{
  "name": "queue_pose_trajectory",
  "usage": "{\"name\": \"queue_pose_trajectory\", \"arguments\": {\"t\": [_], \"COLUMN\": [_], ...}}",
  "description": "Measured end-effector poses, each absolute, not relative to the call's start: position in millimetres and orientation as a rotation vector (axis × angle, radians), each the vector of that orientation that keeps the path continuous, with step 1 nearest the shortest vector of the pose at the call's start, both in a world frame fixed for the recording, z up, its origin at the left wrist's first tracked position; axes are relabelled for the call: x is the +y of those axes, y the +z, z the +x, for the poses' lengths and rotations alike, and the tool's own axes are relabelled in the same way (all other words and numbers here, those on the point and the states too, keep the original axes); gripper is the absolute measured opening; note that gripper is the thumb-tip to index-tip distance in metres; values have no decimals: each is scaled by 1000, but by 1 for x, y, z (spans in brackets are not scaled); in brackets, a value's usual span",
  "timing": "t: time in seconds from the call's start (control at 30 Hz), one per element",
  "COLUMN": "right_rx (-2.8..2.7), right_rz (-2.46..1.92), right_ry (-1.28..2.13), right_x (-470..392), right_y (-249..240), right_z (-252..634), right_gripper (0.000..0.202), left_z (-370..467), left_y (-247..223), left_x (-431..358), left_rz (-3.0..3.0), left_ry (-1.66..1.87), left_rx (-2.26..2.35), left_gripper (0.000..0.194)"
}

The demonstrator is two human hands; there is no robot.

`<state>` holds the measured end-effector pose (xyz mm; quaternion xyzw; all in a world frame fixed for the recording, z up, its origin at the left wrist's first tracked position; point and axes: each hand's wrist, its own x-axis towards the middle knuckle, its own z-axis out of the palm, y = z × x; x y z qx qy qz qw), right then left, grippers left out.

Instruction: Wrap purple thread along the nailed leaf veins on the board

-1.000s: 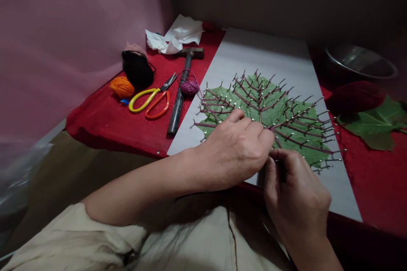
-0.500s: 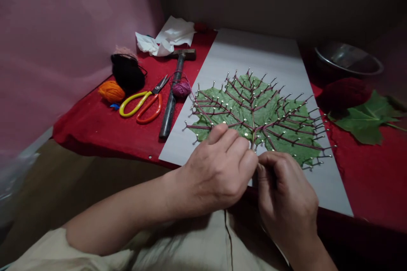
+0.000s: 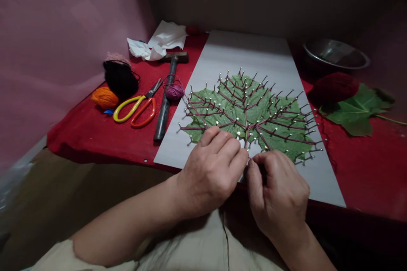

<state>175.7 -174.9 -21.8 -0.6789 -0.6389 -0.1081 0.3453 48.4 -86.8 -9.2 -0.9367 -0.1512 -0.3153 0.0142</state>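
A green leaf (image 3: 222, 95) lies on a white board (image 3: 251, 48), studded with several upright nails. Purple yarn (image 3: 203, 128) winds round the nails along the leaf's veins. At the lower edge of the leaf, my left hand (image 3: 214, 169) is closed, its fingers curled on the purple yarn. Just to its right, my right hand (image 3: 280, 190) pinches thumb against forefinger by the leaf's stalk, where a short bit of purple yarn shows between both hands. Curled fingers hide most of that strand. From the purple yarn ball (image 3: 174, 92), resting against the hammer, a strand runs to the nails.
Left on the red cloth (image 3: 79, 135) are scissors (image 3: 143, 103), a hammer (image 3: 163, 114), orange yarn (image 3: 104, 98), black yarn (image 3: 120, 78) and crumpled white paper (image 3: 146, 51). To the right sit a metal bowl (image 3: 337, 65), dark red yarn (image 3: 335, 87) and another leaf (image 3: 352, 110).
The whole view has shifted slightly, so things appear a little further left. Both hands stay close together below the leaf, with a small gap showing the yarn between them.
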Motion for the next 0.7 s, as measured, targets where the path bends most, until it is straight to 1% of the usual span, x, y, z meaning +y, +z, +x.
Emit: {"name": "queue_pose_trajectory", "arguments": {"t": [0.13,0.23,0.37,0.53,0.7], "right_rx": [-1639,-1631,-1626,-1614,-1614], "right_rz": [-1771,-1771,-1744,-1737,-1720], "right_ry": [-278,-268,-238,-226,-197], "right_x": [-175,-175,-175,-175,-176], "right_y": [-21,-21,-21,-21,-22], "right_z": [175,174,175,175,176], "right_gripper": [14,14,12,12,12], "left_z": [46,45,44,45,48], "left_y": [-10,-13,-15,-14,-12], "left_x": [-87,-86,-85,-89,-95], "left_rz": [-2927,-2958,-3023,-3007,-2998], "left_ry": [-1176,-1263,-1236,-1261,-1088], "left_rx": [-577,-498,-398,-473,-587], "left_gripper": [23,24,25,26,27]}}
